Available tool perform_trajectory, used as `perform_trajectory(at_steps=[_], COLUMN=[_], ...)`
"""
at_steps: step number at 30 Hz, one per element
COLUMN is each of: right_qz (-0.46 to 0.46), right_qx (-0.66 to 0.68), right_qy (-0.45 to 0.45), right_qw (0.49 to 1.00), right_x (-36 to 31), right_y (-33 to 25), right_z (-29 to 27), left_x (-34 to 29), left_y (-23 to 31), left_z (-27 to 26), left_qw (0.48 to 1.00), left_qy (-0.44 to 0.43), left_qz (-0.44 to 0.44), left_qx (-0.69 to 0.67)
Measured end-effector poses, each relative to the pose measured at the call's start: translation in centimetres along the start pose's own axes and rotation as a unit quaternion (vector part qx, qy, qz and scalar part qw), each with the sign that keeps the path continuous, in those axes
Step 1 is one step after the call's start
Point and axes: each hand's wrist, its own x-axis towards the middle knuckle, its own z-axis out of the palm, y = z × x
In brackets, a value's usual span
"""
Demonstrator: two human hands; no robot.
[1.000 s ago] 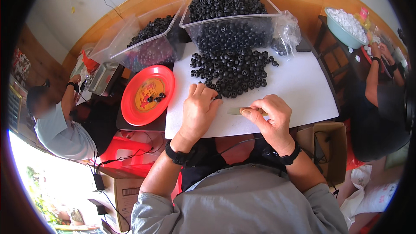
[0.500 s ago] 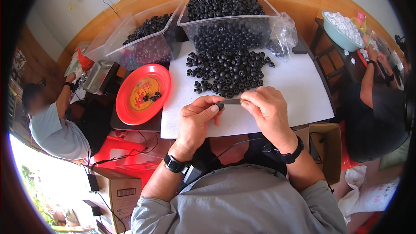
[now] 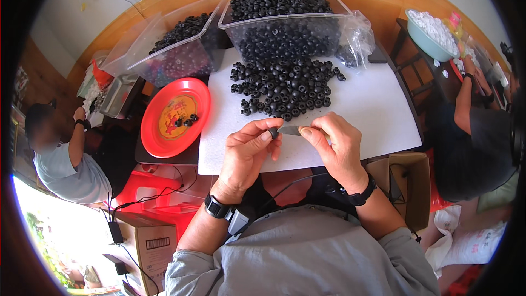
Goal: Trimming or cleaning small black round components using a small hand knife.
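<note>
Pinching a small, rounded black piece (image 3: 273, 132) between thumb and fingers, the left hand (image 3: 243, 152) holds it over the white worktop (image 3: 378, 115), near a heap of similar pieces (image 3: 285, 85), some showing round holes. The right hand (image 3: 341, 147) grips a thin grey blade (image 3: 289, 130), its tip at the piece.

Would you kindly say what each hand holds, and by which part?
Left hand: a small black piece, by its sides. Right hand: a blade, by its right part.

In my left fingers (image 3: 256, 126): black piece (image 3: 273, 132), smooth-looking plastic. In my right fingers (image 3: 332, 125): blade (image 3: 289, 130), dull metal. Below both, matt white sheet (image 3: 378, 109); leftward, glossy red plastic plate (image 3: 151, 126); beyond, clear plastic tub (image 3: 285, 18).
</note>
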Motion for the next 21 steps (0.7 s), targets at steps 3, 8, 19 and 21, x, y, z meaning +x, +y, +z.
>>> perform_trajectory(at_steps=[3, 8, 19, 21], right_qz=[0.012, 0.026, 0.031, 0.032], right_qx=[0.003, -0.005, -0.023, -0.022], right_qy=[-0.003, -0.018, -0.028, -0.030], right_qw=[1.000, 1.000, 0.999, 0.999], right_x=[0.2, 0.6, 0.3, 0.4], right_y=[0.4, 0.9, 1.8, 1.8], right_z=[0.1, -0.1, 0.2, 0.2], left_x=[0.3, 0.7, 0.8, 0.8], left_y=[-0.4, -0.9, -1.8, -1.9], left_z=[-0.1, 0.1, 0.2, 0.3], left_qw=[1.000, 0.999, 0.997, 0.996], left_qy=[-0.009, -0.007, 0.006, 0.011], left_qz=[0.012, 0.020, 0.059, 0.059], left_qx=[0.007, 0.026, 0.057, 0.060])
